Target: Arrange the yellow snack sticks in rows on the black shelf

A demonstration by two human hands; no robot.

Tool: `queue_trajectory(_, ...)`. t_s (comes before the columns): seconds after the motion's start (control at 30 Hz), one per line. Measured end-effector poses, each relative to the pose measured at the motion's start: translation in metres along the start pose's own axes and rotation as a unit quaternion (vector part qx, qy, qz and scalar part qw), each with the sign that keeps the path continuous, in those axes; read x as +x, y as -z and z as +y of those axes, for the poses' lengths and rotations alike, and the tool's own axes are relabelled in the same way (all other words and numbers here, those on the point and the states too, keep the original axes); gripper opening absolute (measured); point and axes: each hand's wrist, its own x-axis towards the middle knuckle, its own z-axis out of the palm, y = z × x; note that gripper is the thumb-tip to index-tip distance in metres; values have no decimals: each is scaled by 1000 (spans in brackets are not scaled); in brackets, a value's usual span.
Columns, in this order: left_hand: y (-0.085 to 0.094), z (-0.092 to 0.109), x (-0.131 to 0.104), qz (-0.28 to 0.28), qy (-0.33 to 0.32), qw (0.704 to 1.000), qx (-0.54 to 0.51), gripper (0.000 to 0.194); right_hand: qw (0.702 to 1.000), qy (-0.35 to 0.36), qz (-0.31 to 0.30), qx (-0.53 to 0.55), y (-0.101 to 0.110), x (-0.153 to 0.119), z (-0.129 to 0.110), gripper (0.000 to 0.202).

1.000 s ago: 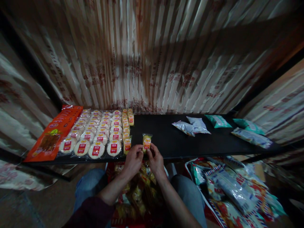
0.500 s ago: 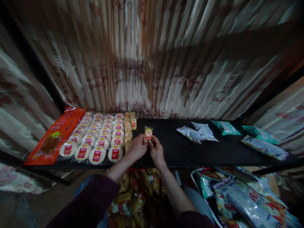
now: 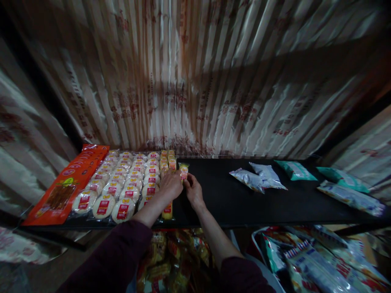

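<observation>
A small yellow wrapped snack packet [image 3: 183,170] with a red and white label stands out beyond my fingertips, its lower end hidden by them. My left hand [image 3: 171,185] is closed on its left side, and its fingers cover part of the row of yellow snack packets [image 3: 167,213]. At the lower right of the held packet, my right hand [image 3: 194,193] pinches with thumb and fingers. Further left, rows of round white crackers [image 3: 123,210] in clear wrappers with red labels lie on the black shelf [image 3: 210,207].
An orange snack bag [image 3: 65,183] lies at the shelf's left end. Silver-white bags [image 3: 269,177] and teal bags [image 3: 295,171] rest on the right. Below are a container of yellow packets [image 3: 159,268] and a bin of larger bags [image 3: 317,264]. A striped curtain [image 3: 189,93] hangs behind.
Both hands have moved slightly left with the yellow packet, bringing it beside the short yellow rows. The whole view has shifted a little, so the shelf appears lower.
</observation>
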Motion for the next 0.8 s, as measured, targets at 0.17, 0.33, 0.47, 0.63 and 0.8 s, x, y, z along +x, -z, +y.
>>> queue_trajectory(0.17,-6,-5,6,-1,1,1000,23,41,1000,6,5,-25,-10,9,4,29)
queue_trajectory(0.33,-6,-10,9,-28,11,999,14,41,998,10,0,-57,-16,18,13,30)
queue_trajectory(0.47,-6,-13,13,-22,16,1000,14,41,997,8,-1,-73,-21,22,17,31)
queue_trajectory(0.63,-6,-14,16,-24,27,999,15,42,996,0,-10,-92,-27,23,15,32)
queue_trajectory(0.8,-5,-14,16,-31,52,998,-7,42,993,-2,-8,-117,-28,24,8,31)
